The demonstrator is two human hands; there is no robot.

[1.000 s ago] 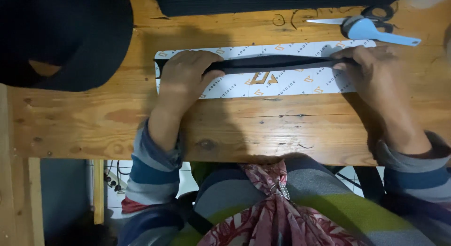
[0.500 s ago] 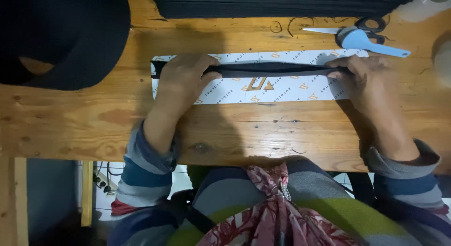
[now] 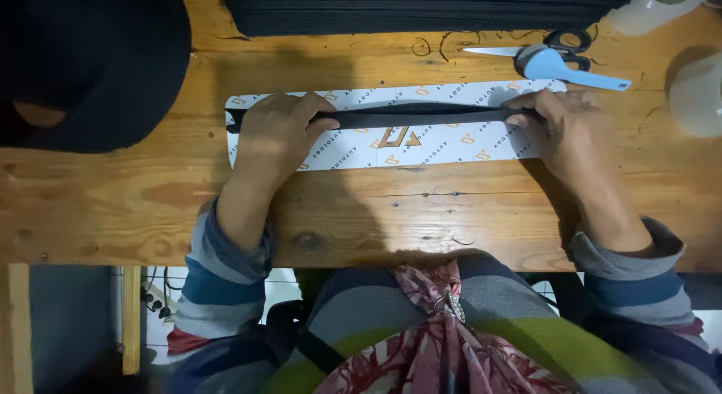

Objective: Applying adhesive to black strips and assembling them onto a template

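Seen from the head camera, looking straight down: a person in a striped sweater sits at a wooden counter point(image 3: 361, 213) of knotty, orange-toned planks, both hands pressed on a black strap point(image 3: 421, 117) stretched flat across a long white printed strip point(image 3: 421, 150). The left hand point(image 3: 274, 138) lies palm down over the strap's left end, its fingers closed together on top of the strap and pinning it to the strip. The right hand point(image 3: 560, 134) covers the strap's right end, fingertips curled down on it and holding it taut. The strap runs straight between the two hands, along the strip's upper half.

Beyond the strip, near the counter's far right, scissors point(image 3: 556, 48) with black loops lie beside a pale blue tool point(image 3: 560, 67) with a long handle; the two touch or overlap. A stack of black material point(image 3: 421, 10) spans the far edge of the counter. A large black cloth heap point(image 3: 83, 63) fills the far left corner. A white cup point(image 3: 696, 93) stands at the right edge, partly cut off, and another pale container point(image 3: 650, 10) sits at the top right.

Below the counter's near edge, a pale tiled floor and a white power strip point(image 3: 154, 296) with cords show beside a wooden leg point(image 3: 131, 319).
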